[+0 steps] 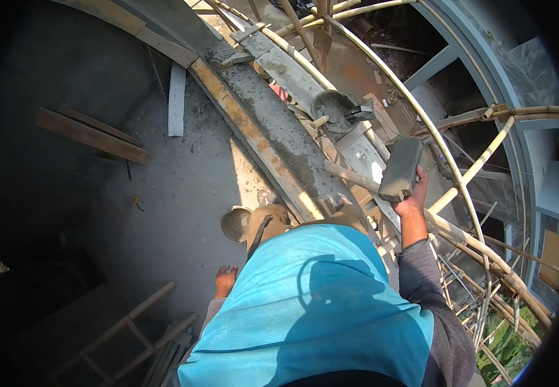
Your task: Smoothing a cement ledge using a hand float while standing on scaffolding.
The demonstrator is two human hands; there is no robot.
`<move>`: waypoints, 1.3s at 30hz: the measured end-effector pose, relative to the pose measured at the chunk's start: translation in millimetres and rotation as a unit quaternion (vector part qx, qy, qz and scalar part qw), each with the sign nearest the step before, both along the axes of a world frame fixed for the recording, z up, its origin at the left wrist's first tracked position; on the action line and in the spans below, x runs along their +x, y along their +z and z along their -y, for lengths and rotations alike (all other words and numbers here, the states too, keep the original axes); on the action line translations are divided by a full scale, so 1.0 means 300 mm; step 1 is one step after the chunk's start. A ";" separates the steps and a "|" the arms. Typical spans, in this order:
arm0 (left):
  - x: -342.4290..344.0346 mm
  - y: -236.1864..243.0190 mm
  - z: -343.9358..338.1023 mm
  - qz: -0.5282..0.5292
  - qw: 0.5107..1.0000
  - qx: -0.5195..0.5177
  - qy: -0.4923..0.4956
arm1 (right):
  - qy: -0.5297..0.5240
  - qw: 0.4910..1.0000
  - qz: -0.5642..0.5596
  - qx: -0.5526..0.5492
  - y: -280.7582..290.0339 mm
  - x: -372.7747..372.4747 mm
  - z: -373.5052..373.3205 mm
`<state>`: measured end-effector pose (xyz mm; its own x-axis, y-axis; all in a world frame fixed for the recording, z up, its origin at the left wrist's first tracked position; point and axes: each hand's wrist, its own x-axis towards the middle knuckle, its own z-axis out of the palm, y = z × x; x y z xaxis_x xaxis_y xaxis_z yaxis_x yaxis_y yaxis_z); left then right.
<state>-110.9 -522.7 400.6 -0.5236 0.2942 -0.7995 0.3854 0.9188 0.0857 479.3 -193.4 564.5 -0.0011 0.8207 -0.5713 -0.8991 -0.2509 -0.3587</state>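
My right hand (pixel 411 203) grips a dark grey rectangular block (pixel 400 164), held out beside the bamboo scaffold poles (pixel 408 97). My left hand (pixel 226 278) hangs beside my hip with loosely bent fingers apart and holding nothing visible. Below me runs a narrow concrete ledge (pixel 269 126) with damp mortar on it, edged by a yellowish board (pixel 224 97). Farther ahead a round pan of grey mix (pixel 331 113) sits on the scaffold planks, with a dark tool (pixel 359 113) at its rim. My feet are near the ledge's board.
A bucket (pixel 234 224) stands on the concrete floor (pixel 163 213) at left. Loose brown boards (pixel 92 135), a white board (pixel 177 103) and a bamboo ladder (pixel 134 329) lie at left. Bamboo framework and a drop with blue-grey building parts (pixel 540 168) are at right.
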 end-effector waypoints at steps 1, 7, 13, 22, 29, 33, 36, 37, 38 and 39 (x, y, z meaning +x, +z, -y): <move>-0.053 -0.065 0.057 -0.007 0.986 0.110 0.122 | 0.023 1.000 -0.006 -0.004 0.005 -0.081 -0.026; -0.294 0.066 -0.293 0.002 0.977 0.194 0.085 | 0.047 0.996 0.076 -0.007 0.182 -0.431 -0.050; -0.498 0.036 -0.501 -0.005 0.961 0.255 0.109 | 0.060 0.990 0.124 -0.009 0.292 -0.628 -0.160; -0.464 0.077 -1.014 -0.053 0.979 0.194 -0.019 | 0.087 0.990 0.114 0.015 0.195 -0.724 -0.472; -0.471 0.144 -1.565 -0.033 0.989 0.117 -0.083 | 0.104 0.994 0.025 -0.007 -0.115 -0.811 -0.960; -0.430 0.129 -1.901 -0.055 0.994 0.069 -0.065 | 0.159 0.984 -0.033 -0.074 -0.230 -0.885 -1.319; -0.414 0.090 -2.162 -0.046 0.987 0.117 -0.103 | 0.256 0.963 -0.016 -0.087 -0.317 -0.964 -1.487; -0.410 0.057 -2.266 -0.052 0.986 0.122 -0.102 | 0.283 0.956 -0.026 -0.068 -0.344 -0.993 -1.532; -0.420 -0.006 -2.351 -0.064 0.984 0.127 -0.110 | 0.309 0.949 -0.036 -0.050 -0.381 -1.024 -1.569; -0.416 -0.089 -2.438 -0.070 0.982 0.131 -0.118 | 0.320 0.944 -0.046 -0.061 -0.419 -1.039 -1.596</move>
